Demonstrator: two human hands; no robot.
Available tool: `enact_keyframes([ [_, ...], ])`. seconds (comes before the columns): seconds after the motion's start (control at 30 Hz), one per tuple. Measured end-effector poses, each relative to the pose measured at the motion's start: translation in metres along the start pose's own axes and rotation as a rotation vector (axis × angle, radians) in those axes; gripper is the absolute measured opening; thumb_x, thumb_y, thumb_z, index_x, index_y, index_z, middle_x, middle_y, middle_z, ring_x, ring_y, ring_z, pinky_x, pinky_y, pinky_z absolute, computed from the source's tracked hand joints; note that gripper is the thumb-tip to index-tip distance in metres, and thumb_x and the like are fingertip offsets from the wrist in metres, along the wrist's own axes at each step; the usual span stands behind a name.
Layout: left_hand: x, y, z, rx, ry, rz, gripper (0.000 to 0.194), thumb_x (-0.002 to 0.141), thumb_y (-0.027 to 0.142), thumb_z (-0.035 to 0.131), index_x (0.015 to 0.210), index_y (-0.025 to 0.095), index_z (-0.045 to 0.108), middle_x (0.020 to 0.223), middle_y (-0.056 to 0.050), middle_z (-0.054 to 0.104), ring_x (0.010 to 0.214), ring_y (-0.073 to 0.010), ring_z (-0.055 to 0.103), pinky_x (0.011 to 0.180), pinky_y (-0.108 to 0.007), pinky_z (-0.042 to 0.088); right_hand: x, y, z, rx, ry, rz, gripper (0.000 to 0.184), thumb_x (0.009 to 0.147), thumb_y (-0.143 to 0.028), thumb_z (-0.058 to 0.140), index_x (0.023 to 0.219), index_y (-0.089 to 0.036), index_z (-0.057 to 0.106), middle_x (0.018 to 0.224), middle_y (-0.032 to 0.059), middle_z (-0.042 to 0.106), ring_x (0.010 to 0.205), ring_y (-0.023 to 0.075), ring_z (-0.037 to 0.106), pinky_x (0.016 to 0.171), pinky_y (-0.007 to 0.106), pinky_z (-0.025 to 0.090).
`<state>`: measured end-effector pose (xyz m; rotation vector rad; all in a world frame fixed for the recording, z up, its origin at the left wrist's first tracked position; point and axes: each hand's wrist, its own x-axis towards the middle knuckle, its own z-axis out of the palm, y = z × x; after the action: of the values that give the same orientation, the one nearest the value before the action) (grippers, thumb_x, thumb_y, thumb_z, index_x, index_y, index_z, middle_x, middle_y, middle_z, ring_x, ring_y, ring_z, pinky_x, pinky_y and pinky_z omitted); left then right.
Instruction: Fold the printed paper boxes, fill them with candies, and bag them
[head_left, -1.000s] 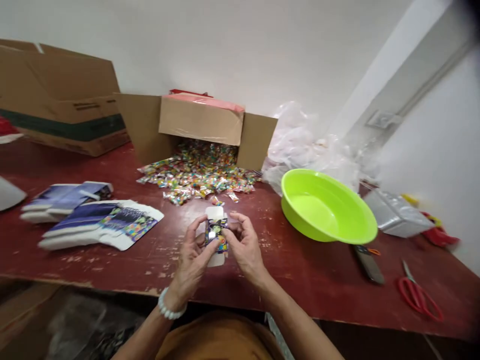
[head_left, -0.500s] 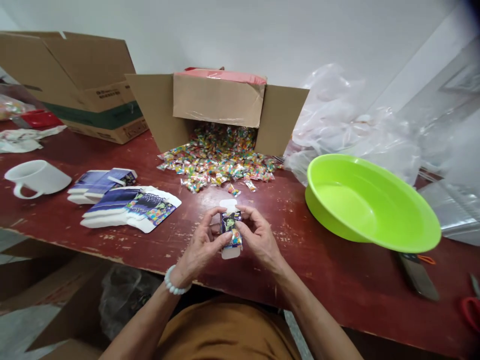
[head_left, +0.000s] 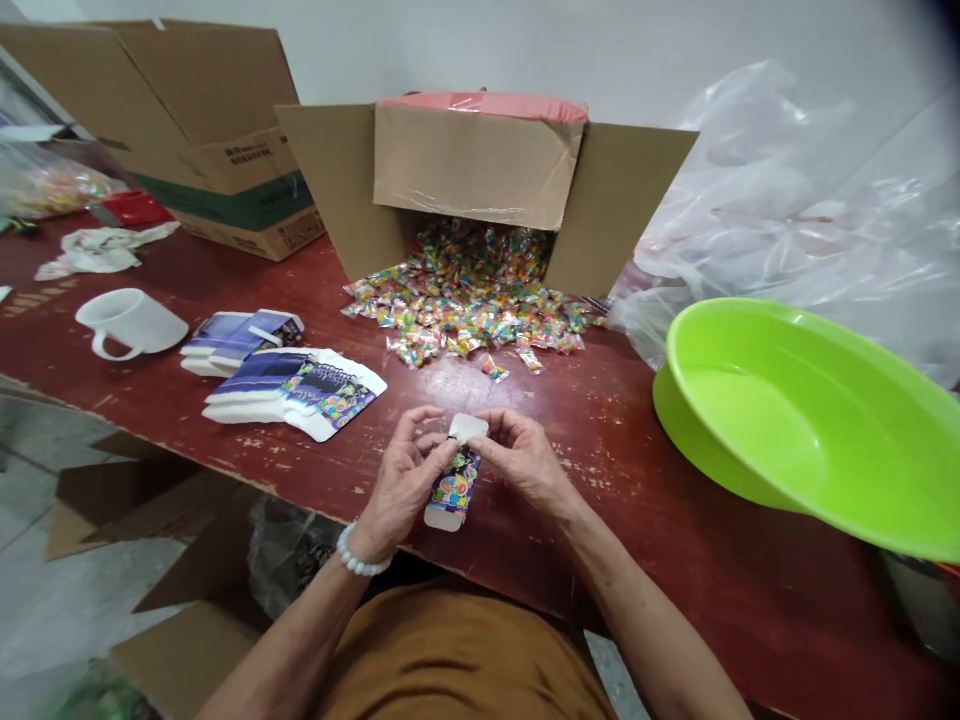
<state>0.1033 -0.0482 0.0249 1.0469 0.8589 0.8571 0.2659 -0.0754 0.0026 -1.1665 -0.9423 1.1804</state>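
Between my two hands is a small printed candy box (head_left: 455, 484), purple and black with colourful pictures, its white end flaps sticking out at top and bottom. My left hand (head_left: 409, 475), with a beaded bracelet at the wrist, pinches its upper left side with the thumb on the front. My right hand (head_left: 521, 455) grips the upper right edge near the top flap, thumb and fingers together. Beyond the hands, small wrapped candies (head_left: 480, 310) spill from a cardboard carton (head_left: 480, 165). Flattened printed boxes (head_left: 292, 390) lie in stacks to the left.
A white mug (head_left: 133, 322) lies on its side at the left, before a larger carton (head_left: 225, 170) and a crumpled cloth (head_left: 105, 248). The green basin (head_left: 750, 420) takes up the right of the red table (head_left: 600, 560), with clear plastic bags (head_left: 810, 210) behind.
The view has shifted, so table items appear moved. The small box is now tilted, and both thumbs have moved up its front to near the top flap.
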Motion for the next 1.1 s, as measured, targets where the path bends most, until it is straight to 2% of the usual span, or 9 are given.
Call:
enact_keyframes([
  [0.1, -0.003, -0.002, -0.003, -0.145, -0.043, -0.185, 0.053, 0.081, 0.045, 0.073, 0.123, 0.023, 0.05, 0.094, -0.003, 0.072, 0.072, -0.0138, 0.068, 0.063, -0.022, 0.052, 0.001, -0.004, 0.003, -0.145, 0.0, -0.111, 0.019, 0.079, -0.038, 0.073, 0.081, -0.019, 0.07, 0.08, 0.0035, 0.069, 0.072, 0.0162, 0.062, 0.069, 0.03, 0.05],
  [0.2, -0.005, -0.004, -0.005, -0.207, -0.143, -0.427, 0.057, 0.086, 0.067, 0.054, 0.109, 0.015, 0.061, 0.078, -0.007, 0.071, 0.055, -0.017, 0.067, 0.048, -0.025, 0.05, 0.002, -0.01, 0.006, -0.337, -0.038, -0.263, 0.015, 0.083, -0.036, 0.069, 0.082, -0.022, 0.073, 0.08, 0.0039, 0.069, 0.076, 0.0182, 0.062, 0.073, 0.032, 0.049],
  [0.27, -0.005, -0.005, -0.007, -0.214, -0.108, -0.486, 0.063, 0.087, 0.072, 0.045, 0.103, 0.014, 0.063, 0.068, -0.007, 0.069, 0.046, -0.0168, 0.064, 0.043, -0.025, 0.047, 0.003, -0.011, 0.008, -0.394, -0.104, -0.272, 0.018, 0.086, -0.038, 0.065, 0.082, -0.022, 0.074, 0.079, 0.0037, 0.068, 0.075, 0.0178, 0.062, 0.071, 0.031, 0.049],
  [0.43, -0.001, -0.008, -0.007, -0.151, 0.015, -0.411, 0.061, 0.088, 0.07, 0.044, 0.106, 0.015, 0.064, 0.061, -0.003, 0.067, 0.043, -0.0137, 0.06, 0.042, -0.021, 0.045, 0.011, -0.006, 0.013, -0.267, -0.17, -0.066, 0.019, 0.084, -0.038, 0.067, 0.086, -0.021, 0.073, 0.078, 0.0025, 0.07, 0.066, 0.0148, 0.062, 0.058, 0.025, 0.048],
  [0.6, 0.001, -0.011, -0.011, -0.02, -0.001, -0.334, 0.066, 0.086, 0.073, 0.044, 0.088, 0.012, 0.067, 0.062, -0.006, 0.068, 0.041, -0.0121, 0.058, 0.041, -0.021, 0.043, 0.022, -0.005, 0.019, -0.113, -0.165, 0.112, 0.018, 0.076, -0.036, 0.071, 0.079, -0.018, 0.069, 0.071, -0.0001, 0.068, 0.056, 0.0113, 0.058, 0.051, 0.022, 0.045],
  [0.73, 0.003, -0.013, -0.017, 0.016, -0.031, -0.318, 0.065, 0.087, 0.072, 0.044, 0.088, 0.012, 0.068, 0.064, -0.007, 0.069, 0.041, -0.0127, 0.058, 0.042, -0.023, 0.044, 0.024, -0.003, 0.022, -0.04, -0.121, 0.161, 0.023, 0.074, -0.038, 0.074, 0.075, -0.016, 0.067, 0.069, 0.0002, 0.067, 0.056, 0.0108, 0.057, 0.05, 0.022, 0.044],
  [0.87, 0.004, -0.015, -0.022, 0.01, -0.038, -0.325, 0.064, 0.087, 0.07, 0.046, 0.097, 0.011, 0.07, 0.06, -0.006, 0.067, 0.04, -0.0128, 0.057, 0.041, -0.023, 0.043, 0.022, 0.0, 0.02, -0.115, -0.16, 0.088, 0.02, 0.079, -0.037, 0.07, 0.08, -0.017, 0.068, 0.073, 0.0013, 0.069, 0.059, 0.0128, 0.06, 0.055, 0.025, 0.048],
  [1.0, 0.005, -0.018, -0.021, -0.066, -0.036, -0.324, 0.065, 0.089, 0.068, 0.044, 0.129, 0.018, 0.057, 0.061, -0.002, 0.066, 0.041, -0.0142, 0.058, 0.039, -0.022, 0.043, 0.016, -0.003, 0.017, -0.222, -0.306, -0.14, 0.017, 0.09, -0.034, 0.061, 0.084, -0.02, 0.068, 0.101, 0.0054, 0.072, 0.086, 0.0174, 0.066, 0.077, 0.031, 0.052],
  [1.1, 0.008, -0.019, -0.018, -0.103, -0.016, -0.306, 0.063, 0.09, 0.067, 0.044, 0.131, 0.02, 0.054, 0.061, 0.0, 0.064, 0.04, -0.0133, 0.057, 0.038, -0.021, 0.043, 0.016, -0.003, 0.016, -0.398, -0.332, -0.287, 0.012, 0.092, -0.029, 0.059, 0.093, -0.022, 0.069, 0.107, 0.0057, 0.07, 0.093, 0.0173, 0.064, 0.084, 0.032, 0.049],
])
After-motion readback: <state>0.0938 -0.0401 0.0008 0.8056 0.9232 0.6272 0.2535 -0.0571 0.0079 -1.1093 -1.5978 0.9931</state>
